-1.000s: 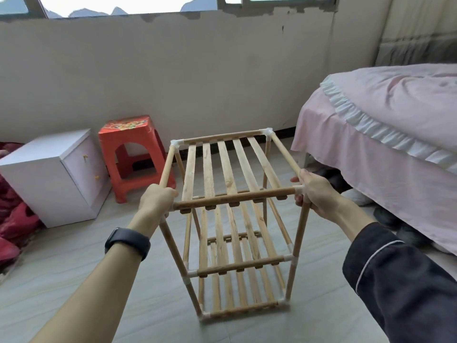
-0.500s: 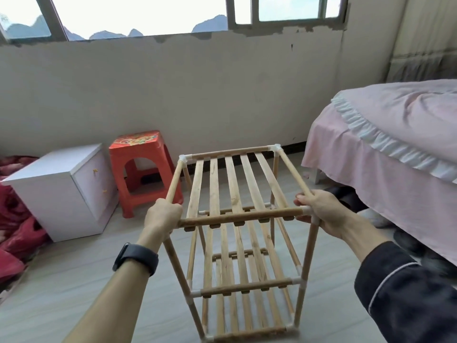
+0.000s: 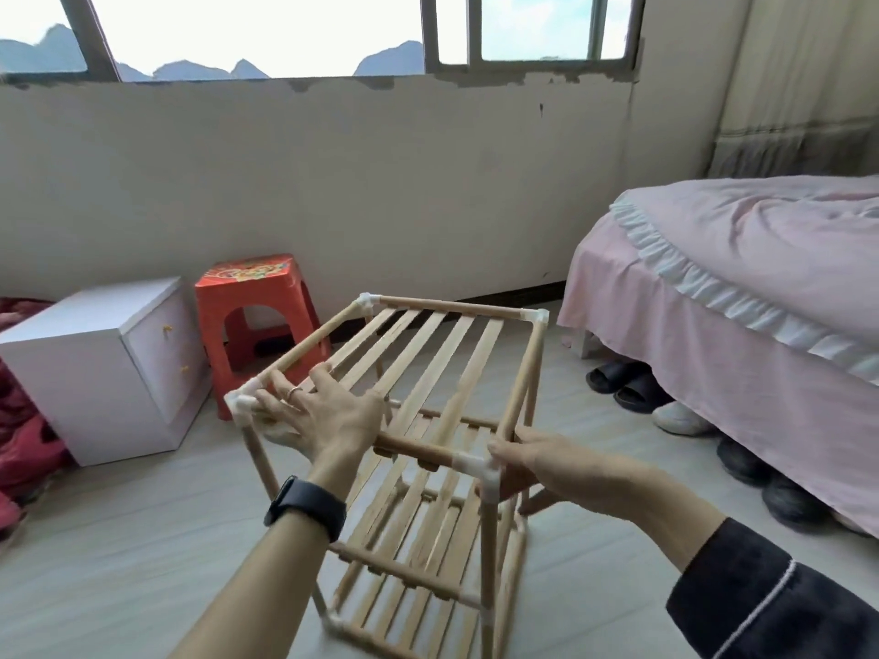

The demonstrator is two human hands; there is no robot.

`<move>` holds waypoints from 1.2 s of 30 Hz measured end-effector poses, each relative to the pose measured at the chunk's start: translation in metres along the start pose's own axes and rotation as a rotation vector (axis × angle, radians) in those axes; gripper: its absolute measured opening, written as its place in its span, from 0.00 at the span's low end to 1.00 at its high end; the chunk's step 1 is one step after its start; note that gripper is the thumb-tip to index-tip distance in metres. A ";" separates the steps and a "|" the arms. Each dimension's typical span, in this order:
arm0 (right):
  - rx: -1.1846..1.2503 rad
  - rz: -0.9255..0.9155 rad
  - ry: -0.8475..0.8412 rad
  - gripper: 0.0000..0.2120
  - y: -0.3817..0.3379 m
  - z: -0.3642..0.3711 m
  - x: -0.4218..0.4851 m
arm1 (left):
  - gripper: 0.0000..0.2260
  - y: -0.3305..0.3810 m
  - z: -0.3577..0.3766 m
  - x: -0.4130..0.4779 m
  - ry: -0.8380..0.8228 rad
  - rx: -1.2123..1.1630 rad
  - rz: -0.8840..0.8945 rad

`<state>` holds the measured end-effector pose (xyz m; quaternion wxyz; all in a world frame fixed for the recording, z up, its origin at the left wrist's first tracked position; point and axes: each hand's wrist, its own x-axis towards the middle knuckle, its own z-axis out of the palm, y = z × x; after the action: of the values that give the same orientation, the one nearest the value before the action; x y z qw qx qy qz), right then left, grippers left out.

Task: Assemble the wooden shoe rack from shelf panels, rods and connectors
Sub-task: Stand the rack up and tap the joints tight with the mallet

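A dark sleeve (image 3: pixel 770 606) with a thin pale stripe covers the right forearm and is cut off by the lower edge. The bare left forearm wears a black watch (image 3: pixel 305 508), its face turned away. The shoe rack (image 3: pixel 452 307) stands upright on the pale floor (image 3: pixel 119 539) just in front of the person, with three slatted shelves in place; its feet run out of the bottom of the view. The right hand (image 3: pixel 547 468) grips the rack's near right corner, fingers curled under the white connector (image 3: pixel 475 464) and thumb on top (the fingertips are hidden behind the post). The left hand (image 3: pixel 316 416) lies over the near left corner, fingers straight and spread on the slats, a ring (image 3: pixel 293 392) on one. Whether its thumb hooks under the front rod is hard to tell. Beyond, a white cabinet (image 3: pixel 95 363) and a red stool (image 3: pixel 257 316) stand by the wall; the stool's top bears a coloured print too blurred to read. At right, a pink bed (image 3: pixel 737 302) hides part of the shoes (image 3: pixel 628 382) beneath it. Farthest off, the window (image 3: pixel 261 30) shows hills.
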<state>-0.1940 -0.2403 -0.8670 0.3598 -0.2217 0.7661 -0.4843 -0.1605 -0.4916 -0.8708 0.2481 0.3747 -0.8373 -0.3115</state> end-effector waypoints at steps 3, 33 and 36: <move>-0.139 -0.016 -0.103 0.15 -0.004 -0.032 -0.021 | 0.35 -0.004 -0.008 0.005 -0.031 -0.158 -0.036; 0.126 -0.229 0.680 0.26 0.015 -0.122 0.092 | 0.42 0.092 0.039 -0.012 -0.707 0.664 0.596; 0.096 -0.263 0.614 0.27 0.017 -0.102 0.084 | 0.46 0.072 0.011 -0.009 -0.775 0.721 0.590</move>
<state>-0.3259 -0.2312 -0.8833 0.0567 -0.1449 0.7799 -0.6062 -0.1965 -0.4427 -0.8289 -0.1415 0.0466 -0.9880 -0.0400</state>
